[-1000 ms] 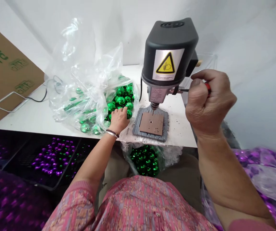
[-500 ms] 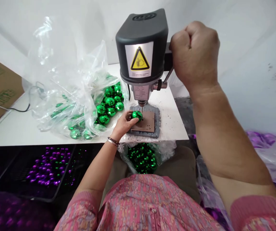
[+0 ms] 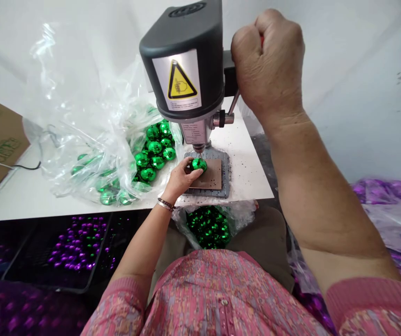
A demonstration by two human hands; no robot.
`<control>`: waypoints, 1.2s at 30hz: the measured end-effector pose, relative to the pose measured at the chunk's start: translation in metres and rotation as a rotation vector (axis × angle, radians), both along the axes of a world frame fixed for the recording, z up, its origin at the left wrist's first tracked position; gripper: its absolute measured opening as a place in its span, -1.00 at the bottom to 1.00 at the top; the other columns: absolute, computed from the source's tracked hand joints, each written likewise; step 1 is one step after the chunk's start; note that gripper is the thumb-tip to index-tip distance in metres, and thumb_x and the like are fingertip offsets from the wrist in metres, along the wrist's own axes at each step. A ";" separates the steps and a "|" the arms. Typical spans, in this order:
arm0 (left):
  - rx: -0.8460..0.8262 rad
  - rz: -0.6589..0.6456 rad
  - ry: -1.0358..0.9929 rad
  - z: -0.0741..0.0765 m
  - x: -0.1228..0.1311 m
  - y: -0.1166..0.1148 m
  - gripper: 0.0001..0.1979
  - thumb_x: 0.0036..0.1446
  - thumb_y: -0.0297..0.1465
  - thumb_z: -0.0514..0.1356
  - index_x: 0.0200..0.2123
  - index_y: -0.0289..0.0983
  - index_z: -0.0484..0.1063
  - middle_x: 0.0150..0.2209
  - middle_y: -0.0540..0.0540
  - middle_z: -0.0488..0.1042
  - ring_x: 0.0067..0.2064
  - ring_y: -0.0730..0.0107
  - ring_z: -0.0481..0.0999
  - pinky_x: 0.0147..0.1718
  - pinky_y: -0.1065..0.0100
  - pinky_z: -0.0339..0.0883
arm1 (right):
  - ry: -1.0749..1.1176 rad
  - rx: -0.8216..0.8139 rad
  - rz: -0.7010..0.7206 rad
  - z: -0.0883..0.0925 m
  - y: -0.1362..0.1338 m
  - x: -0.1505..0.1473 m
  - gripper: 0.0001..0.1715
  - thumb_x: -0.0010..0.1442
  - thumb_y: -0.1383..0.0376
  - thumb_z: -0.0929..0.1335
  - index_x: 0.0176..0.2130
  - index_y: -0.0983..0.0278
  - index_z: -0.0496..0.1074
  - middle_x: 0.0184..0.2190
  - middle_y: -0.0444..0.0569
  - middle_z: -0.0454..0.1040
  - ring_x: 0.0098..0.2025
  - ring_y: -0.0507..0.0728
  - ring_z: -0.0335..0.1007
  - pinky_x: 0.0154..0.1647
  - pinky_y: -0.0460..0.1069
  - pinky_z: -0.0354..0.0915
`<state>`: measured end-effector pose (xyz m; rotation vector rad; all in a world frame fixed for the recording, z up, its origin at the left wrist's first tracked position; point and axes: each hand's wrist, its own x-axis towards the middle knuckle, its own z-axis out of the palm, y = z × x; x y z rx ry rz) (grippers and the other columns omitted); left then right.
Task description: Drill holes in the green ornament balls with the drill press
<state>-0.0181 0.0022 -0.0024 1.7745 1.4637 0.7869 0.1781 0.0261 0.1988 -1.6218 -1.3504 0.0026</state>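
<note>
My left hand [image 3: 181, 178] holds a shiny green faceted ball [image 3: 199, 164] on a brown pad [image 3: 211, 175], just below and slightly ahead of the drill chuck [image 3: 198, 147]. The pad lies on the grey base [image 3: 225, 179] of a black bench drill [image 3: 181, 60]. My right hand [image 3: 266, 65] is a closed fist around the red grip of the drill's feed lever [image 3: 234, 101], with only a sliver of red showing. The ball's underside is hidden by my fingers.
A clear plastic bag [image 3: 81, 158] of green balls lies left of the drill on a white table [image 3: 247, 172]. Below the table edge are another bag of green balls [image 3: 209, 227] and a black tray of purple balls [image 3: 78, 245]. Purple-filled plastic [image 3: 389, 210] lies right.
My left hand has moved from the bag to the pad with a green ball. My right hand has risen on the lever, and the view has shifted.
</note>
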 end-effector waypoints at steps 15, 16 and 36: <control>0.007 0.003 0.138 0.007 0.017 -0.004 -0.38 -0.05 -0.34 0.40 0.14 -0.27 0.47 -0.20 -0.05 0.58 -0.26 0.37 0.49 -0.19 0.39 0.36 | -0.073 0.201 0.124 -0.016 -0.017 0.004 -0.65 0.29 0.29 0.23 -0.50 0.24 0.05 -0.56 -0.23 0.08 -0.46 -0.08 -0.10 -0.34 -0.07 -0.07; 0.003 0.005 0.128 0.006 0.017 -0.005 -0.37 -0.06 -0.34 0.40 0.14 -0.27 0.47 -0.19 -0.05 0.58 -0.26 0.37 0.49 -0.19 0.38 0.36 | -0.103 0.272 0.156 -0.023 -0.024 0.005 -0.71 0.28 0.26 0.23 -0.48 0.26 0.14 -0.54 -0.21 0.16 -0.46 -0.08 -0.03 -0.35 -0.07 -0.02; 0.018 -0.071 -0.009 -0.011 0.010 -0.002 -0.34 -0.05 -0.29 0.39 0.18 -0.21 0.44 -0.11 -0.06 0.60 -0.15 0.24 0.55 -0.13 0.30 0.40 | -0.562 0.523 0.070 -0.115 -0.074 0.005 -0.70 0.21 0.28 0.23 -0.15 0.20 0.49 -0.45 -0.07 0.48 -0.44 0.07 0.31 -0.34 0.01 0.23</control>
